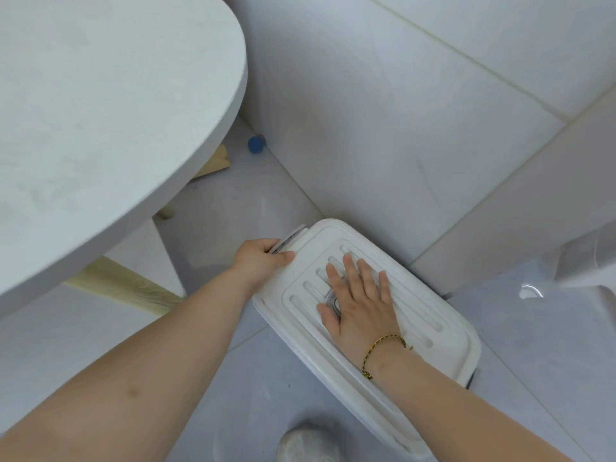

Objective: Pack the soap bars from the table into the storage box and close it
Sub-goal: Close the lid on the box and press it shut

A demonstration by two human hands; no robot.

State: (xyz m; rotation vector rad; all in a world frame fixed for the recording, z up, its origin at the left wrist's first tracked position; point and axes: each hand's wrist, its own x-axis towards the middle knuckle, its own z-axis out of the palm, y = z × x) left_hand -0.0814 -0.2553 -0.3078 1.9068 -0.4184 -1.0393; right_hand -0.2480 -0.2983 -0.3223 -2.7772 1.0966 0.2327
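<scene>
At the left there is a white round table (pixel 100 111) with a wooden leg (pixel 133 288). A small blue ball (pixel 256 145) lies on the floor behind it, at the wall. The left hand (pixel 263 258) has its fingers curled around the clip (pixel 291 240) at the short end of the storage box (pixel 336 378). The box stands on the floor against the tiled wall (pixel 400 128), right of the table. Its lid (pixel 443 331) is on top. The right hand (pixel 360 295) lies flat on the lid with straight, spread fingers, and a cord bracelet (pixel 383 348) is on its wrist. A shoe (pixel 306 443) is at the bottom edge.
</scene>
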